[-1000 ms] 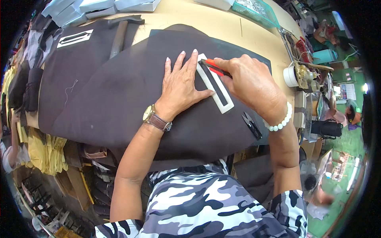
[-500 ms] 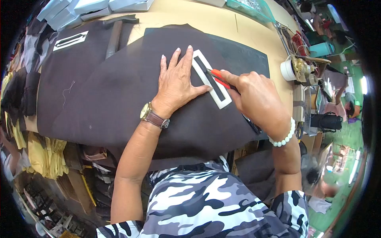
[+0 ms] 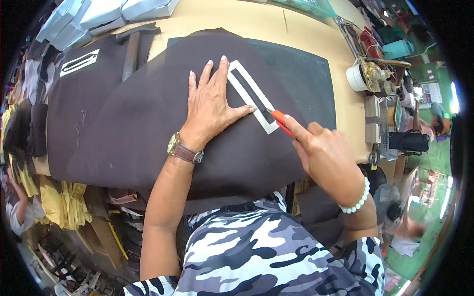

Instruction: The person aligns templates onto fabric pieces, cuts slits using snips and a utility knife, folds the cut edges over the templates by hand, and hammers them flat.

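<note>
A large dark brown sheet of material [image 3: 143, 123], leather or cloth, covers the table. On it lies a white rectangular frame template [image 3: 243, 94] with a long slot. My left hand [image 3: 210, 103] is spread flat on the sheet, its thumb and a fingertip touching the template's left side. A red utility knife [image 3: 284, 121] is gripped in my right hand [image 3: 326, 153]. Its blade tip is at the lower right part of the slot. Another white slotted template [image 3: 79, 62] rests on the sheet at the far left.
A dark green cutting mat [image 3: 308, 79] lies under the sheet on the pale table [image 3: 207, 17]. Light blue boxes [image 3: 103, 15] stand at the back left. A white cup [image 3: 355, 76] and tools line the right edge. Yellow cloth [image 3: 61, 202] hangs at the left.
The knife in my right hand has moved down along the slot toward its near end. My left hand stays on the template, and the whole view has shifted slightly.
</note>
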Available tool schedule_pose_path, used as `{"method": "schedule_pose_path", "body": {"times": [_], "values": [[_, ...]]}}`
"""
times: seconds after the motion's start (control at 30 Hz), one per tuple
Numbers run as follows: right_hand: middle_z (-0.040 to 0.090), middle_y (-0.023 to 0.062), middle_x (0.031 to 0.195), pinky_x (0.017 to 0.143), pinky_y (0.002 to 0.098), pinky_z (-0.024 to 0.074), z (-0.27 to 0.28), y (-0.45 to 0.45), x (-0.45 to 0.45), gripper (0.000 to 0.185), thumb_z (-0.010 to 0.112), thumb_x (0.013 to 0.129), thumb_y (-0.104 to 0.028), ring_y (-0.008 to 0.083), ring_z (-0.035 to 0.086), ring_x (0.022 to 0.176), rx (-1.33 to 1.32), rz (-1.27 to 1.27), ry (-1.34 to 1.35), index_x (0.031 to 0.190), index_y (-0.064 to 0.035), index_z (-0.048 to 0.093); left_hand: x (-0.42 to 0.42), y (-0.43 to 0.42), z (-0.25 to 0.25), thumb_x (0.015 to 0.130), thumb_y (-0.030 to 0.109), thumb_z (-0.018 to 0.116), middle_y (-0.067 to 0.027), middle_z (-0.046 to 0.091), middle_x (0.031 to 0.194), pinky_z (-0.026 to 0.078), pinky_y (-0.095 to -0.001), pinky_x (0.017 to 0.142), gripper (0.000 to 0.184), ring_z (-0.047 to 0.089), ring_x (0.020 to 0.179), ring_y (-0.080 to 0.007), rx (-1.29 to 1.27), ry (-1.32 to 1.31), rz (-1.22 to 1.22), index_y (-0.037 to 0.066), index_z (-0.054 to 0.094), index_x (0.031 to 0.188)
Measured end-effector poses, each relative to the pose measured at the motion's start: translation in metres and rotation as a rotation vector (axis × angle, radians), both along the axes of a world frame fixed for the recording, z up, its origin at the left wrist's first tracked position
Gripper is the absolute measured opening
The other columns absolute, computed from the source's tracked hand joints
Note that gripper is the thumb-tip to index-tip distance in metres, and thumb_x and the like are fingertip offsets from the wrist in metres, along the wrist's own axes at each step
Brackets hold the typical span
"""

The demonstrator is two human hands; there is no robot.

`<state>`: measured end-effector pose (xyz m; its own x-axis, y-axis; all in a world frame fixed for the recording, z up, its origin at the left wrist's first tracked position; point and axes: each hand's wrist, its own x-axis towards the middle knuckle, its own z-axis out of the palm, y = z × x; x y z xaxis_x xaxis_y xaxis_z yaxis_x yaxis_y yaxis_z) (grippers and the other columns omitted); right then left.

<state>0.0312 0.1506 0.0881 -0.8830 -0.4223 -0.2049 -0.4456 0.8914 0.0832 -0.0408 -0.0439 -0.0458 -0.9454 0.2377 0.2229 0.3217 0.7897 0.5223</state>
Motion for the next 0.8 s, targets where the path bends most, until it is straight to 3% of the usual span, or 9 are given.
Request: {"method": "schedule_pose_path", "body": {"times": [0.2,0.3,0.37,0.4,0.5,0.57,0.6,0.7,0.8], "values": [[0.059,0.0118,0.07,0.05,0.0372,0.049,-0.002,0.008,0.019,0.043,0.057,0.079,-0.008,0.0272,0.062,0.056,0.004,-0.055,-0.014,0.122,-0.0116,0.057,0.0,0.001,0.001,0.063,0.056,0.074,-0.0159,0.034,0.143,0.013,-0.0548,0.11,0.106,0.025,0.135,-0.0326,-0.022,0.003,-0.011,0.001,0.027,0.14],[0.062,0.0138,0.077,0.057,0.0393,0.0505,-0.007,0.026,0.011,0.043,0.061,0.079,-0.012,0.0301,0.063,0.062,-0.172,-0.079,-0.047,0.122,-0.0128,0.057,-0.001,0.001,0.002,0.064,0.054,0.074,-0.0181,0.034,0.142,0.015,-0.0567,0.108,0.105,0.027,0.134,-0.0348,0.033,0.065,-0.007,0.001,0.026,0.141],[0.067,0.0147,0.086,0.067,0.0381,0.0508,-0.023,0.06,-0.007,0.04,0.065,0.079,-0.017,0.0319,0.064,0.07,-0.606,-0.052,-0.099,0.117,-0.0072,0.059,-0.006,-0.003,0.012,0.066,0.052,0.074,-0.0214,0.034,0.141,0.017,-0.0584,0.106,0.102,0.028,0.133,-0.0368,0.078,0.217,0.11,0.002,0.025,0.141],[0.067,0.0153,0.083,0.067,0.0365,0.0503,-0.024,0.065,-0.015,0.037,0.065,0.079,-0.018,0.0305,0.064,0.07,-0.697,-0.198,-0.101,0.113,-0.0046,0.059,-0.011,-0.009,0.012,0.071,0.05,0.07,-0.0182,0.033,0.143,0.02,-0.0614,0.104,0.096,0.03,0.132,-0.0373,0.098,0.285,0.203,0.001,0.026,0.14],[0.066,0.0183,0.085,0.065,0.0324,0.0482,-0.038,0.077,-0.045,0.032,0.066,0.081,-0.023,0.0261,0.064,0.071,-0.812,-0.683,-0.071,0.101,0.0015,0.059,-0.025,-0.035,0.008,0.089,0.047,0.05,-0.0204,0.034,0.141,0.019,-0.0618,0.103,0.073,0.027,0.134,-0.037,-0.044,0.267,0.568,-0.003,0.03,0.138],[0.064,0.0187,0.091,0.069,0.0346,0.0474,-0.073,0.091,-0.068,0.031,0.065,0.081,-0.027,0.0271,0.063,0.079,-0.835,-0.639,0.199,0.097,-0.0002,0.061,-0.03,-0.056,-0.005,0.092,0.049,0.042,-0.0202,0.028,0.145,0.015,-0.064,0.104,0.073,0.021,0.136,-0.0375,-0.181,0.086,0.686,-0.004,0.024,0.139],[0.063,0.0184,0.092,0.072,0.0353,0.0466,-0.088,0.096,-0.074,0.032,0.064,0.081,-0.028,0.0275,0.061,0.083,-0.776,-0.591,0.279,0.098,-0.0011,0.061,-0.03,-0.062,-0.014,0.093,0.045,0.042,-0.0222,0.036,0.14,0.018,-0.0647,0.102,0.064,0.033,0.13,-0.0387,-0.245,0.128,0.72,-0.001,0.032,0.137],[0.058,0.0159,0.095,0.086,0.0389,0.0419,-0.113,0.099,-0.094,0.031,0.064,0.08,-0.03,0.0317,0.053,0.098,-0.608,-0.477,0.447,0.097,-0.0042,0.063,-0.03,-0.065,-0.002,0.092,0.04,0.046,-0.021,0.051,0.126,0.022,-0.0641,0.101,0.049,0.049,0.117,-0.0366,-0.378,-0.088,0.689,0.004,0.05,0.125],[0.058,0.0144,0.093,0.082,0.04,0.0426,-0.116,0.091,-0.08,0.032,0.066,0.079,-0.033,0.0314,0.054,0.095,-0.398,-0.344,0.839,0.094,-0.0042,0.062,-0.023,-0.058,0.014,0.091,0.029,0.051,-0.0163,0.065,0.102,0.022,-0.062,0.102,0.03,0.055,0.109,-0.0339,-0.239,-0.028,0.645,0.006,0.063,0.106]]}}
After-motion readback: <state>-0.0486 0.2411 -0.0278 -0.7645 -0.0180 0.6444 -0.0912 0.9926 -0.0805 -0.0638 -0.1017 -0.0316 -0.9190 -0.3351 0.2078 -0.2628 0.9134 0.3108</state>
